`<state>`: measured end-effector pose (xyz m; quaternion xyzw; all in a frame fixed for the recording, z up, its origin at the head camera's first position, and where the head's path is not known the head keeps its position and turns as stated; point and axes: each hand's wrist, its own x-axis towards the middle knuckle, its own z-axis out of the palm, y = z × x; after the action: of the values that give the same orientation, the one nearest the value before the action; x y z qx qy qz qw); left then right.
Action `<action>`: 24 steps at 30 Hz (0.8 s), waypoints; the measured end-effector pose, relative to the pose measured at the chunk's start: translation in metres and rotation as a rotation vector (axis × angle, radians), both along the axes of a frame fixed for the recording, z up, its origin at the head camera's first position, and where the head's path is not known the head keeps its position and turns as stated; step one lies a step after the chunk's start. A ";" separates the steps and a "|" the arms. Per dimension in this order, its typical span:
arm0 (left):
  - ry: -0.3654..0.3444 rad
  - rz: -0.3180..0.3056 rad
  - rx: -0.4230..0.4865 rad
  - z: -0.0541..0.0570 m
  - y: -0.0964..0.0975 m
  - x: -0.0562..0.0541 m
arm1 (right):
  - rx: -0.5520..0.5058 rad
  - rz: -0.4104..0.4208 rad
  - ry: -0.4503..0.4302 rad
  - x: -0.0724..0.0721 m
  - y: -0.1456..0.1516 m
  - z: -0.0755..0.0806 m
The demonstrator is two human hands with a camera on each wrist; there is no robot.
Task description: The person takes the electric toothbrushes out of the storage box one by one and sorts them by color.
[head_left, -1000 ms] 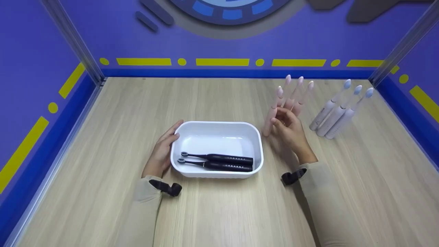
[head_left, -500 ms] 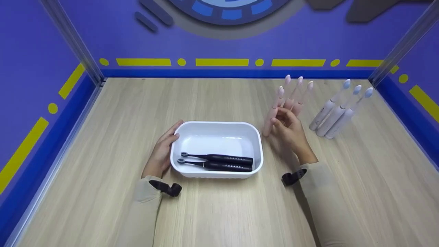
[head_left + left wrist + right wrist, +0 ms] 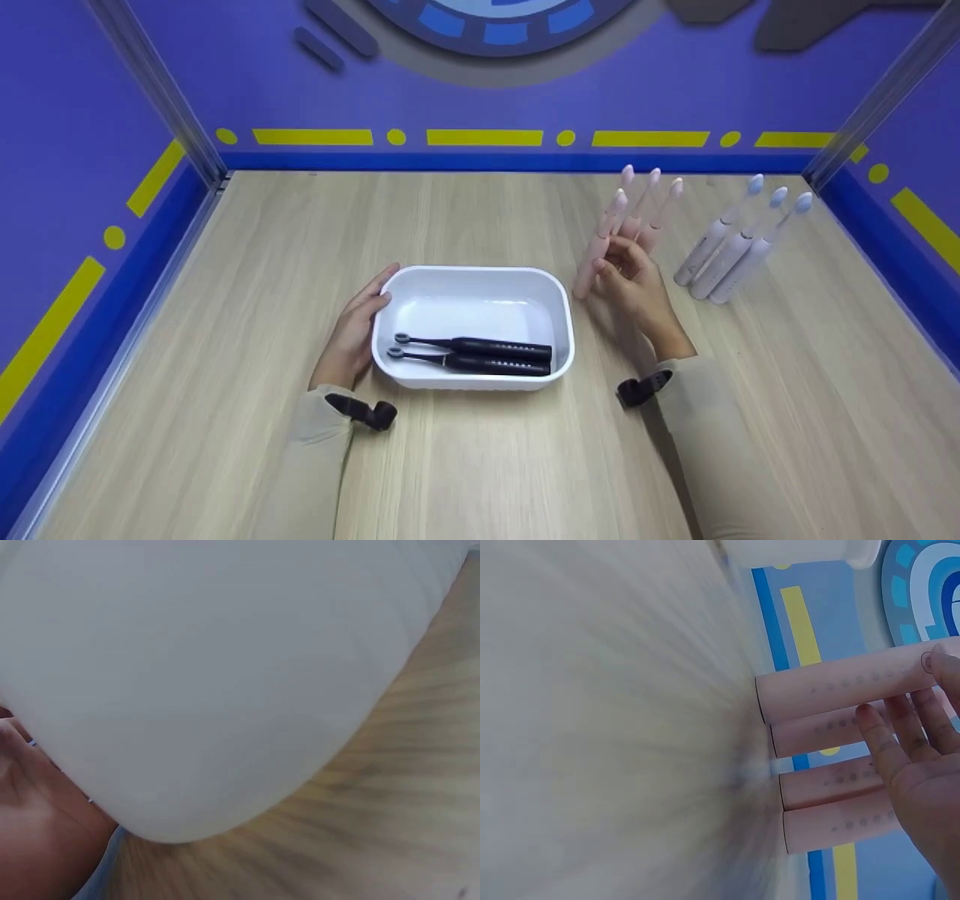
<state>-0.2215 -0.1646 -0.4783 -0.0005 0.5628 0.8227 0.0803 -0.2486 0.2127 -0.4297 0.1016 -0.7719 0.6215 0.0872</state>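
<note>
My right hand (image 3: 637, 289) pinches a pink electric toothbrush (image 3: 591, 268) by its handle, thumb on the button side in the right wrist view. It stands near-upright on the table, head up, leaning slightly right. Several more pink toothbrushes (image 3: 651, 234) stand right behind it, partly hidden by the fingers. My left hand (image 3: 352, 326) holds the left end of a white plastic tub (image 3: 480, 382), thumb at the rim. Two black electric toothbrushes (image 3: 499, 365) lie side by side along the tub's near wall, heads to the left. The tub's outer wall (image 3: 210, 690) fills most of the left wrist view.
Three white electric toothbrushes (image 3: 724, 259) with blue bristle heads stand in a row at the right. The wooden table (image 3: 487, 465) is bounded by a blue back wall (image 3: 480, 109) and blue side walls.
The pinched pink toothbrush has tilted a little to the right at its head, while its base stays put. Both hands and the tub hold nearly the same places.
</note>
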 end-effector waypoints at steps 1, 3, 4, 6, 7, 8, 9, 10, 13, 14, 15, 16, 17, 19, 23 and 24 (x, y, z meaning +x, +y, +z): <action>0.001 -0.001 0.005 0.000 0.000 0.000 | 0.002 0.000 -0.004 0.000 0.000 0.000; 0.002 -0.002 0.014 0.000 0.000 0.000 | 0.007 -0.001 -0.011 0.000 0.001 0.001; 0.003 -0.003 0.016 0.000 0.000 0.000 | 0.012 -0.002 -0.014 0.001 0.001 0.001; 0.004 -0.003 0.018 0.000 0.000 0.000 | 0.017 -0.001 -0.020 0.001 0.002 0.002; 0.004 -0.003 0.020 0.000 0.000 0.000 | 0.020 -0.002 -0.020 0.001 0.002 0.003; 0.004 -0.002 0.021 0.000 0.000 0.000 | 0.022 -0.002 -0.019 0.001 0.002 0.003; 0.003 -0.001 0.020 0.000 0.000 0.000 | 0.020 -0.001 -0.019 0.001 0.003 0.003; 0.002 -0.002 0.019 0.000 0.000 0.000 | 0.019 -0.002 -0.016 0.002 0.003 0.003; -0.004 -0.002 0.015 0.000 0.000 0.000 | 0.002 -0.001 -0.008 0.000 0.006 -0.001; -0.004 -0.002 0.014 -0.001 0.000 0.000 | 0.003 0.000 -0.006 -0.002 0.008 -0.004; -0.006 -0.002 0.013 -0.001 0.000 0.000 | -0.002 0.001 -0.002 -0.004 0.010 -0.007; -0.007 -0.002 0.014 -0.001 -0.001 -0.001 | -0.003 0.001 0.002 -0.006 0.012 -0.010; -0.007 -0.002 0.014 -0.001 -0.001 -0.001 | -0.004 0.002 0.006 -0.008 0.015 -0.013; -0.005 -0.004 0.016 -0.001 0.000 -0.001 | 0.000 0.012 0.023 -0.011 0.019 -0.018; -0.008 -0.006 0.015 -0.001 0.000 -0.001 | -0.035 0.014 0.033 -0.010 0.022 -0.015; -0.008 -0.008 0.014 -0.001 0.000 -0.001 | -0.043 0.012 0.033 -0.009 0.022 -0.013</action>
<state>-0.2223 -0.1644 -0.4794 -0.0010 0.5565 0.8264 0.0856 -0.2580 0.2347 -0.4432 0.1146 -0.7560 0.6369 0.0985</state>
